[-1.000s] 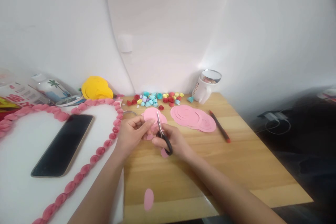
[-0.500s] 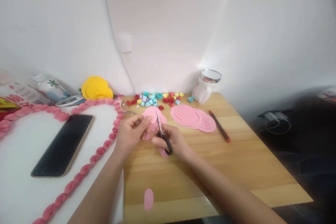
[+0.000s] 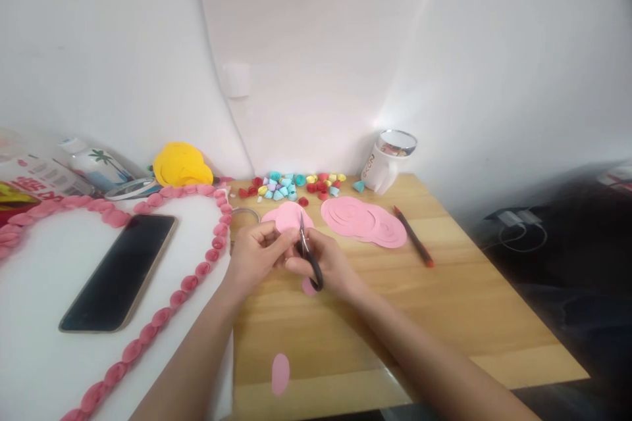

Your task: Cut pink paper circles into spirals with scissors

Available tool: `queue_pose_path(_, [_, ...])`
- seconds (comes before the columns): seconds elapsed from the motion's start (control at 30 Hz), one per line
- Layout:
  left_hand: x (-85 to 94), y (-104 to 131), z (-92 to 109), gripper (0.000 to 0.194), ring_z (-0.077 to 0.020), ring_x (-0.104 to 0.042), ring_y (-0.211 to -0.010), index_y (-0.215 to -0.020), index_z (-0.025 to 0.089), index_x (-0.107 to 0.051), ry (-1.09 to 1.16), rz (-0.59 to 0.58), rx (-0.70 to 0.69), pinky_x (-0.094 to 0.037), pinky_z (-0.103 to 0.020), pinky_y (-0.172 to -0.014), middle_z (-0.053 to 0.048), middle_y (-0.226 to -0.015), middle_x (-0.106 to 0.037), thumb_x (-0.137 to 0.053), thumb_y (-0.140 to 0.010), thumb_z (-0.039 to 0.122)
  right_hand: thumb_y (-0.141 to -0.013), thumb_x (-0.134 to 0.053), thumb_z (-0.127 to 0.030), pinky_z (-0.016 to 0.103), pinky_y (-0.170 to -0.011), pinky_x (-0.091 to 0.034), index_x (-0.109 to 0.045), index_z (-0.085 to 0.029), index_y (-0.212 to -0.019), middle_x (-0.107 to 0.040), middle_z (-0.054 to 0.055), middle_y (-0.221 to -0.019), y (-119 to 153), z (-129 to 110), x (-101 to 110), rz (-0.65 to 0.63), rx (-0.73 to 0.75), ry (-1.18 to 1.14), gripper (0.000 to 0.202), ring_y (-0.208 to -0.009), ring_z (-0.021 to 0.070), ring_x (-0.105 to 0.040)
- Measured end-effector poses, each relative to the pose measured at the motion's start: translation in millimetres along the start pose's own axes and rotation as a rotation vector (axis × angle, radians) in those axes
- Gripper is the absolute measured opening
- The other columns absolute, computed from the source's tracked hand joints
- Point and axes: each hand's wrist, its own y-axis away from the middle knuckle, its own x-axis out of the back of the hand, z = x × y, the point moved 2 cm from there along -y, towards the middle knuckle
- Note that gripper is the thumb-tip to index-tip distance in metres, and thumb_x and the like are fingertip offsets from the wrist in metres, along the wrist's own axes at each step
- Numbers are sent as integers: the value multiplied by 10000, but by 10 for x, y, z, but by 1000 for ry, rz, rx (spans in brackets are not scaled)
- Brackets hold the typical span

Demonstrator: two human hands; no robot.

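1. Left hand [image 3: 251, 253] has fingers pinched closed on pink paper [image 3: 295, 231] over the bench [image 3: 419, 329], probably for steadiness.
2. Right hand [image 3: 332, 266] has fingers curled around black-handled scissors [image 3: 315, 268], so the blades can reach the paper.

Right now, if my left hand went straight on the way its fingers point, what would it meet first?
Most likely the scissors in your right hand, right by the fingertips of your left hand, though depth is hard to judge here.
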Motion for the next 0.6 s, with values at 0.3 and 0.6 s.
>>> queue_pose_path(0.3, [18, 5, 34, 307, -52, -443, -387, -497, 159, -501, 36, -4, 8, -342, -168, -378, 25, -463, -549, -599, -733, 330, -599, -724, -467, 225, -529, -373, -507, -164, -774, -532, 9, -697, 14, 76, 13, -29, -39, -47, 411, -604, 114, -460])
queue_pose_path(0.6, [73, -24, 17, 286, -50, -424, -380, -533, 162, -522, 35, -11, -59, -330, -181, -379, 33, -481, -542, -587, -751, 336, -622, -686, -491, 202, -453, -312, -527, -168, -782, -471, -28, -609, 22, 59, 15, 0, -74, 26, 394, -507, 80, -372])
